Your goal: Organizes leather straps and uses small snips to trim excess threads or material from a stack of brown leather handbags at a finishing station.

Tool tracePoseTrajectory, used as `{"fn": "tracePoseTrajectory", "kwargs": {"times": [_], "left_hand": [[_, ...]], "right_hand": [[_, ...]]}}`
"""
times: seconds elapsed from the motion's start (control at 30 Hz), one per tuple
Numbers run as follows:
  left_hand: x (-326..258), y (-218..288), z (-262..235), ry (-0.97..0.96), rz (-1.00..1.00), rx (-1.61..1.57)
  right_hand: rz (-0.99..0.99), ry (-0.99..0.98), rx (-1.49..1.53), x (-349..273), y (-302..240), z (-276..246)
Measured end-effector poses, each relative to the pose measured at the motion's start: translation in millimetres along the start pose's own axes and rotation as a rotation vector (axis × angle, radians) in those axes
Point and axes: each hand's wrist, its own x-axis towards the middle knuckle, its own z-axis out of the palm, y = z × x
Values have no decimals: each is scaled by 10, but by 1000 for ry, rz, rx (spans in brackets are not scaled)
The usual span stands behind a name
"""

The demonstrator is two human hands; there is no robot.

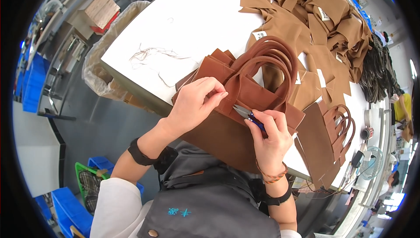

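My right hand (pixel 273 144) is closed around small blue-handled thread snips (pixel 248 114), their metal blades pointing left over a reddish-brown bag panel. My left hand (pixel 197 104) pinches thumb and forefinger together just above the same panel; anything between the fingertips is too small to make out. Beneath both hands lies a stack of reddish-brown handbag pieces (pixel 256 94) with looped handles (pixel 286 63) standing up. A flat brown panel (pixel 218 139) hangs from this stack over the table's near edge, toward my lap.
Loose threads (pixel 159 54) lie on the white table (pixel 192 12). Brown cut pieces (pixel 302 32) are heaped at the far right, beside black straps (pixel 379 69). Another handled bag piece (pixel 321 141) rests on the right. A plastic-lined bin (pixel 98 74) stands at the table's left edge.
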Motion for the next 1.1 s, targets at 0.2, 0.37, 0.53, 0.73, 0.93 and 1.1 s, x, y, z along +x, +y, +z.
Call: {"fn": "tracePoseTrajectory", "kwargs": {"times": [0.2,0.37,0.53,0.73,0.93,1.1], "left_hand": [[-3,-11,-42,-38,-111,-172],[-32,-68,-30,-25,-70,-149],[-68,-78,-11,3,-48,-170],[-349,-4,-94,20,-38,51],[-392,59,-11,66,83,256],[-381,55,39,88,121,293]], "right_hand": [[-24,-6,-47,73,-50,142],[-11,-38,-61,97,-66,149],[-29,-61,-61,101,-36,155],[-78,-4,-2,-53,-9,125],[-123,-10,-34,-109,-37,165],[-152,-3,-44,-99,-40,183]]}}
